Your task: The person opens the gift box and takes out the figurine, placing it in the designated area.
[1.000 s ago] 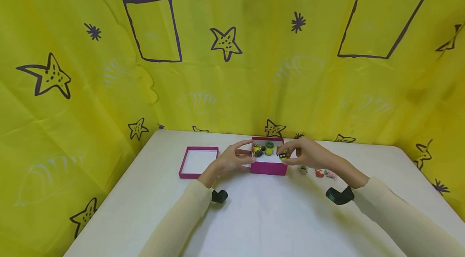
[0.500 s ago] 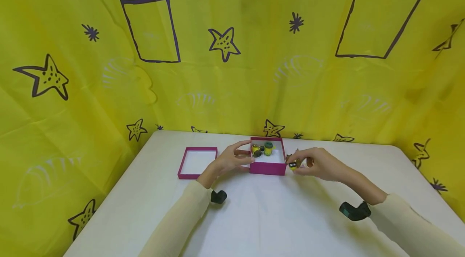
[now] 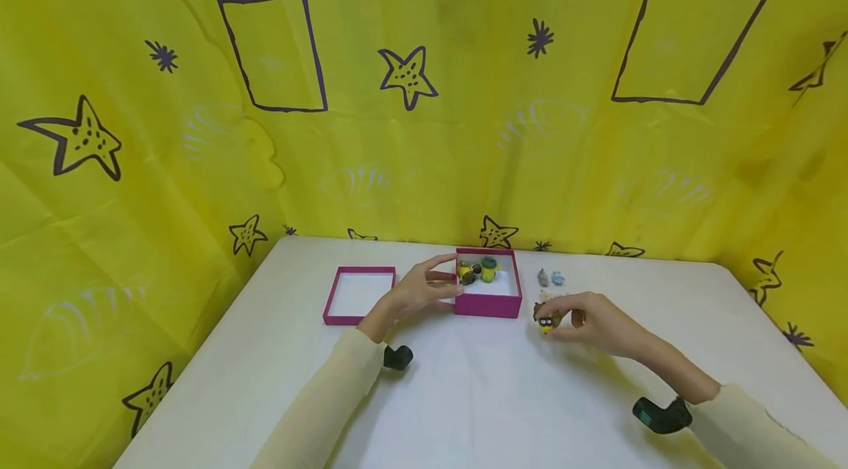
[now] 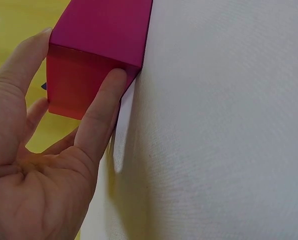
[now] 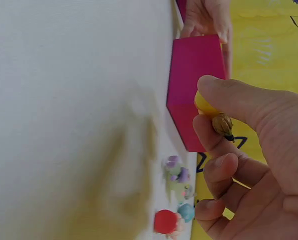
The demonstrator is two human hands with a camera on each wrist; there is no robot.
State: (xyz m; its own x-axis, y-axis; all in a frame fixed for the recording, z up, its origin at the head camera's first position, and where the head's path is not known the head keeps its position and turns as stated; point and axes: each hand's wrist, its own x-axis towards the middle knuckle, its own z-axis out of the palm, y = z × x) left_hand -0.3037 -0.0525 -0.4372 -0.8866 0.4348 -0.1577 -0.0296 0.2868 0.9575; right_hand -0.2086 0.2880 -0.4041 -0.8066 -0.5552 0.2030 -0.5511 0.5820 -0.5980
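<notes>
An uncovered magenta box (image 3: 486, 305) with a white inside stands near the back of the table. In it lie several small yellow and dark green figurines (image 3: 489, 270). My left hand (image 3: 420, 291) rests fairly straight, spread fingers against the box's left side; in the left wrist view its fingertips touch the magenta wall (image 4: 96, 25). My right hand (image 3: 603, 322), to the right of the box, pinches a small yellow figurine (image 3: 545, 325) with a black mask and white eyes between thumb and index finger. In the right wrist view the thumb and finger cover much of its yellow body (image 5: 203, 104).
The magenta lid (image 3: 341, 320) lies left of the box with its white inside up. Right of the box stand more small figurines, among them a light blue one (image 3: 558, 278) and a grey one (image 3: 543, 277); a red one (image 5: 165, 221) shows in the right wrist view.
My right hand has carried the yellow figurine from over the box out to the right and toward me, uncovering figurines behind it. The left hand has stayed at the box.
</notes>
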